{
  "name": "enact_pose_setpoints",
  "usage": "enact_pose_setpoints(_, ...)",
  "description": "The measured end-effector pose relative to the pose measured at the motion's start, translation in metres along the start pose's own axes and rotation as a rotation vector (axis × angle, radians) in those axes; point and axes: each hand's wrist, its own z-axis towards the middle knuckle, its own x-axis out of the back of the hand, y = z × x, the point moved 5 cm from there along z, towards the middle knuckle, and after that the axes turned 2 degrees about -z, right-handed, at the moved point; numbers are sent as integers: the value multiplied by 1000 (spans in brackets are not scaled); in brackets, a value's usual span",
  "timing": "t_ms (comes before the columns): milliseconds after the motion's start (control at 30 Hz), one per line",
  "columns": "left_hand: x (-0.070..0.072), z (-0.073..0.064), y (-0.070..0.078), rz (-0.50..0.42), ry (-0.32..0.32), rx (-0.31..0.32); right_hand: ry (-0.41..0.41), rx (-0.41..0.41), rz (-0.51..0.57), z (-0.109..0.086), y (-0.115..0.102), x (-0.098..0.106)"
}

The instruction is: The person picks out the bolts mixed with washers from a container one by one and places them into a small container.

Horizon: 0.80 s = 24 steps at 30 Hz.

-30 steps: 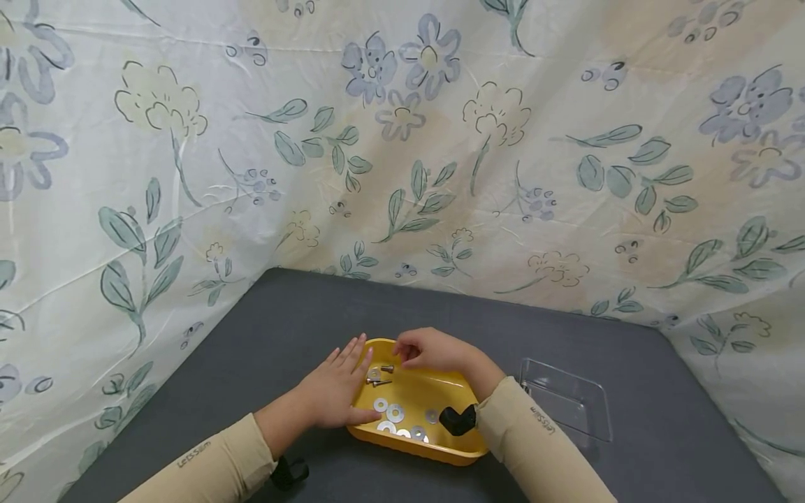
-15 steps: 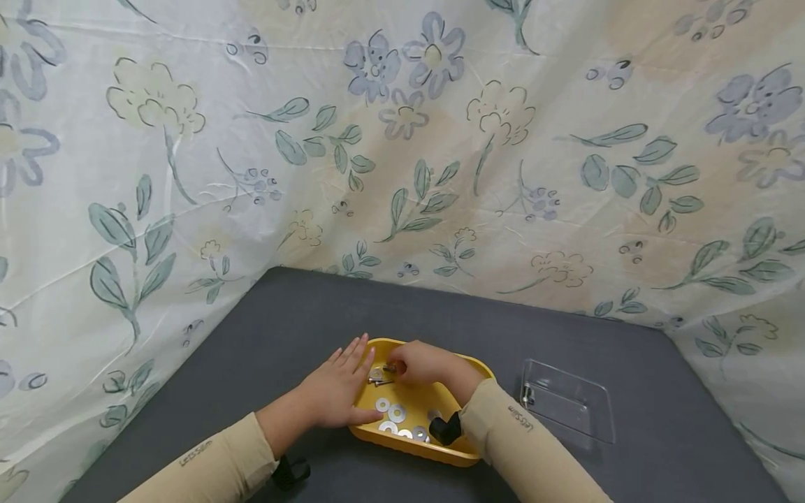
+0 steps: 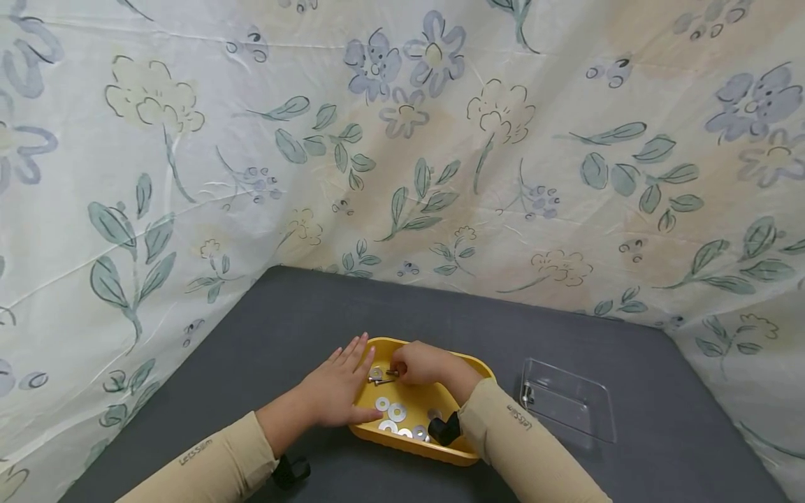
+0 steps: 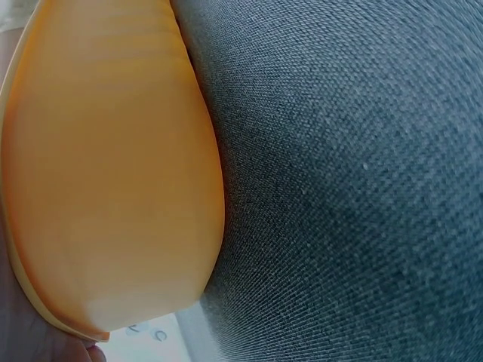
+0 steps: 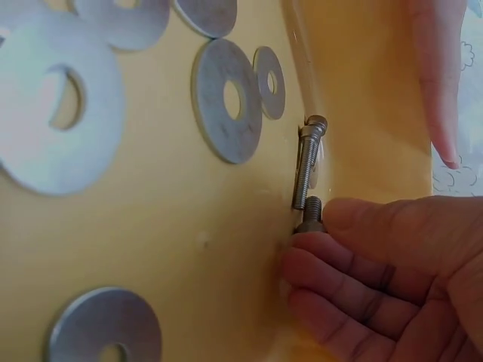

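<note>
A yellow tray (image 3: 411,451) holds metal washers (image 3: 397,412) and a few screws (image 3: 380,381). My left hand (image 3: 333,392) rests on the tray's left rim, fingers straight and spread, thumb reaching over the near-left side. Inside the far-left part of the tray, my right hand (image 3: 426,365) pinches a short screw (image 5: 312,214) between thumb and fingertips, low by the tray wall. Right beside it, longer socket-head screws (image 5: 306,167) lie against the wall in the right wrist view. The left wrist view shows mostly the tray's outer wall (image 4: 113,166).
To the right stands a clear plastic box (image 3: 569,402) with small metal pieces (image 3: 527,395) at its left end. The table has a dark grey cloth (image 3: 327,300). A flowered curtain (image 3: 402,168) hangs behind and at both sides.
My right hand has come down and left from over the tray's far rim to the screws and now pinches one. The left hand stays on the rim.
</note>
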Motion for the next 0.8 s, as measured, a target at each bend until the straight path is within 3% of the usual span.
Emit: enact_pose_setpoints(800,0,0,2,-6,2,14,-35,-44,27,-2,3,-2)
